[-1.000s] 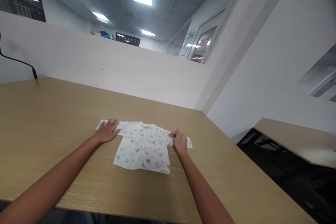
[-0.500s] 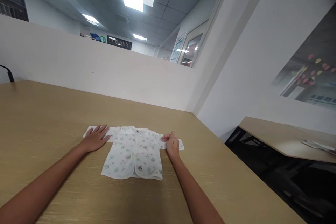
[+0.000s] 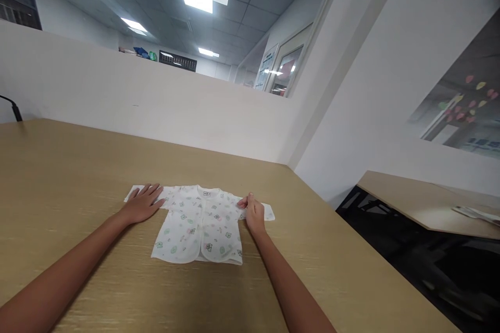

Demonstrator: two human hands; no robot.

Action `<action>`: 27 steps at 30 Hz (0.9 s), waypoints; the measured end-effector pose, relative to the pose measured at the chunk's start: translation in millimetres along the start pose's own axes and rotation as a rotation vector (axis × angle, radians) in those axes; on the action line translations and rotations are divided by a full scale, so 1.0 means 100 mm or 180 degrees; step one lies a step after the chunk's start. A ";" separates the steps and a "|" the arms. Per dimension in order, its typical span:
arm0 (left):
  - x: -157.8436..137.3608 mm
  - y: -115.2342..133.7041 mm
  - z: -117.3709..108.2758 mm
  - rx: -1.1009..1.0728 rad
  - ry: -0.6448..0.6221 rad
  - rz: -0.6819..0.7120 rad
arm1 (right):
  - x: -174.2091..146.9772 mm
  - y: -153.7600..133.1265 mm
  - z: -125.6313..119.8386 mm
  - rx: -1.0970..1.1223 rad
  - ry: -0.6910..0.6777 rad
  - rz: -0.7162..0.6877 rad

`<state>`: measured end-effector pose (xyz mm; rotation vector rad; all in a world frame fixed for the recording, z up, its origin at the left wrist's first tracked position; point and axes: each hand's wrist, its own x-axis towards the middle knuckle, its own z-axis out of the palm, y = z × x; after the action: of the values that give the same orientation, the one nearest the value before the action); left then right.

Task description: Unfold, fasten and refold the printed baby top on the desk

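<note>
A small white baby shirt (image 3: 201, 226) with printed animal figures lies spread flat on the wooden table (image 3: 97, 161), its neck away from me and both sleeves stretched sideways. Its front edges meet down the middle and part slightly at the hem. My left hand (image 3: 142, 204) rests flat on the left sleeve, palm down, fingers spread. Over at the right sleeve, my right hand (image 3: 254, 214) is closed, with its fingers curled in at the cloth and the thumb on top. The sleeve's cuff sticks out past that hand.
A white partition (image 3: 156, 109) stands along the table's far edge and meets a white wall on the right. A black cable (image 3: 15, 111) is at the far left. Beyond the right edge is another table (image 3: 414, 200) with papers (image 3: 474, 214) on it.
My right hand has shifted slightly left along the right sleeve, and more of the cuff shows. My left hand and the baby shirt stay in place; the view tilts a little.
</note>
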<state>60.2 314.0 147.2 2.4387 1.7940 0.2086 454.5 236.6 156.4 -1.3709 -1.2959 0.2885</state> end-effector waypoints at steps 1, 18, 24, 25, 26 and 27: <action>0.00 0.01 -0.01 0.0003 -0.0006 0.0006 | -0.01 -0.01 0.00 -0.0022 -0.0008 -0.0022; -0.02 0.03 -0.03 -0.0003 -0.0014 -0.0006 | -0.08 -0.06 0.08 0.0202 -0.0298 -0.0504; -0.02 0.04 -0.04 0.0024 -0.0021 0.0003 | -0.09 -0.05 0.08 0.0188 -0.0328 -0.0518; -0.02 0.04 -0.03 0.0014 -0.0011 -0.0001 | -0.09 -0.06 0.08 0.0179 -0.0337 -0.0525; -0.02 0.04 -0.03 0.0007 -0.0002 -0.0003 | -0.09 -0.07 0.08 0.0164 -0.0346 -0.0538; -0.02 0.04 -0.03 0.0005 0.0002 -0.0008 | -0.09 -0.08 0.08 0.0140 -0.0357 -0.0560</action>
<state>63.1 311.0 151.0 2.4377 1.7980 0.2081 440.6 231.4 156.0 -1.2087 -1.4847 0.2744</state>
